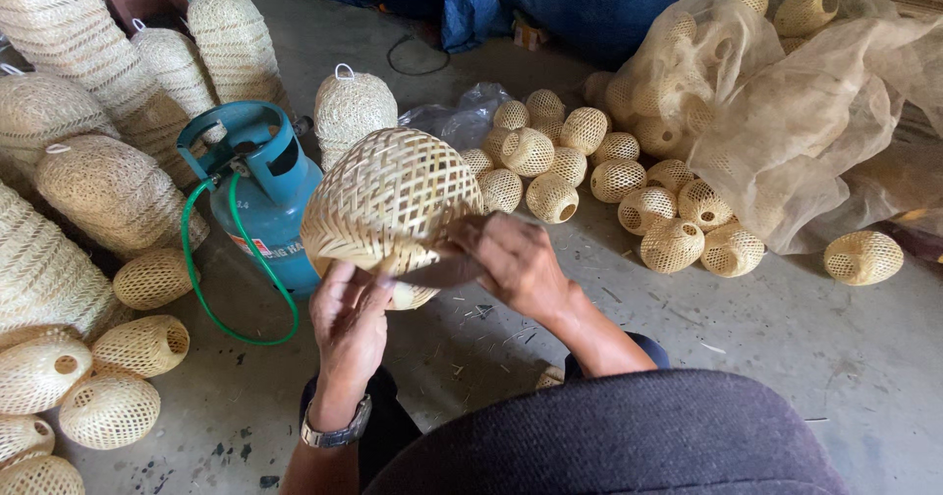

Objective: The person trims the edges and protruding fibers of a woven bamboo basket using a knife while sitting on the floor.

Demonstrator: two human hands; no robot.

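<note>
baskets point(59, 367) piled far left, woven, pale, mostly tall domes with small round ones lower down. blue gas cylinder point(270, 195) next, green hose point(211, 299) looping off it across the concrete floor point(835, 348). left hand point(349, 323) closed on the lower rim of the round woven basket point(388, 200), fingers curled tight around the edge, wristwatch point(337, 429) showing below. basket held up mid-frame, just in front of the cylinder, open weave facing camera. right hand point(516, 264) wrapped shut around a dark knife point(442, 271) laid against the rim; can't tell exactly where the edge bites. looks like rim trimming. best done with the left grip close to the cut so the rim doesn't flex, blade kept flat to the weave, short strokes away from the left fingers, basket turned a bit per pass rather than reaching round. heap of small baskets point(589, 176) right of centre, more inside a sheer mesh bag point(815, 112) far right, one stray point(862, 257) beside it.
</note>
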